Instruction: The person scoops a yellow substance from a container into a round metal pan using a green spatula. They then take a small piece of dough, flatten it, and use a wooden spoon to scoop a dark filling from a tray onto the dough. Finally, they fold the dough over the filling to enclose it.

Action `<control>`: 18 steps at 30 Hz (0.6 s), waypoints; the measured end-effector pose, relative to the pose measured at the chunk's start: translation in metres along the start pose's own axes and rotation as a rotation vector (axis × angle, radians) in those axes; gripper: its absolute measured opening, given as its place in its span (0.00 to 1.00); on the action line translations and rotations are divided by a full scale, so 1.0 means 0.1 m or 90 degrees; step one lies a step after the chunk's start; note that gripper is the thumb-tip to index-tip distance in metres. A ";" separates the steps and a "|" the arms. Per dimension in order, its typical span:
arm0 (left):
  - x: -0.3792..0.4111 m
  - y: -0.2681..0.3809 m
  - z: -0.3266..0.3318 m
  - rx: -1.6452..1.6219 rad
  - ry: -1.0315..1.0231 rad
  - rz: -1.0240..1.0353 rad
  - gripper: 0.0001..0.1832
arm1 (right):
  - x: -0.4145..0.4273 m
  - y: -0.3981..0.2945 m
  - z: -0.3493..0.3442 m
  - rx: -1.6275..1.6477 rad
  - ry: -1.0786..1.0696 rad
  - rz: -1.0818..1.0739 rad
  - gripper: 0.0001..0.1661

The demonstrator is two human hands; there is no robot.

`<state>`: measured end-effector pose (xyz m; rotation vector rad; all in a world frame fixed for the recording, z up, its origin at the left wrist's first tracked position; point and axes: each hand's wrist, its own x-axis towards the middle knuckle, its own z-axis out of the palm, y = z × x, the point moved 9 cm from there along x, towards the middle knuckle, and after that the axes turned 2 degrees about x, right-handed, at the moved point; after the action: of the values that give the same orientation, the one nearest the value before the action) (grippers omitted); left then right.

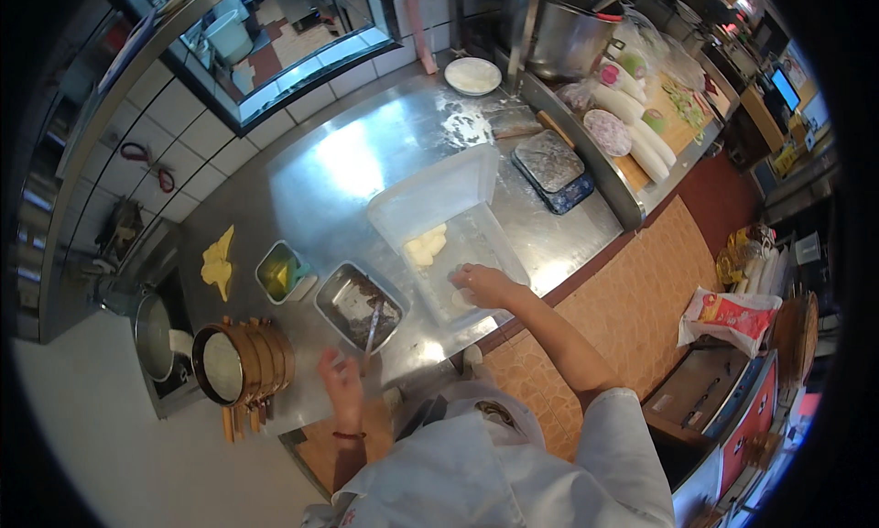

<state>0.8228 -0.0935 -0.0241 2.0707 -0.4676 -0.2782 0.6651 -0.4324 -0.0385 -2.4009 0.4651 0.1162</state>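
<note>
My right hand (477,285) reaches down into a translucent plastic box (481,236), fingers bent near its floor. A pale round piece of dough (461,299) lies just below those fingers; whether they pinch anything is hidden. More pale dough pieces (426,245) sit clustered at the box's left side, and its lid (439,184) stands tilted at the far edge. My left hand (341,377), slightly blurred, hovers at the counter's front with half-curled fingers and nothing visible in it. Beside it is a metal tray (338,296) of dark filling, with a spatula (373,330) leaning in it.
Bamboo steamers (271,363) are stacked at the left, near a metal pot (154,336). A yellow cloth (218,263) and a container of yellow liquid (276,275) lie behind. A scale (553,167) stands right of the box. A metal partition (584,143) borders the vegetable board (676,143).
</note>
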 end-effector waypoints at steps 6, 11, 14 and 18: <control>-0.16 0.26 -0.05 -0.014 -0.020 -0.039 0.25 | 0.22 0.03 0.32 -0.066 -0.059 0.013 0.08; -0.32 0.28 -0.07 -0.011 -0.033 -0.063 0.21 | 0.20 -0.02 0.30 -0.144 -0.059 -0.066 0.07; -0.51 0.25 0.08 0.022 -0.092 -0.051 0.19 | 0.20 0.05 0.21 -0.016 -0.030 -0.028 0.08; -0.82 0.36 0.29 0.164 -0.091 0.016 0.19 | 0.11 -0.07 -0.08 -0.004 0.101 -0.029 0.10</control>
<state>0.7300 -0.0970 -0.0078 2.3030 -0.6444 -0.3693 0.6781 -0.4359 -0.0304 -2.4353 0.4829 -0.0943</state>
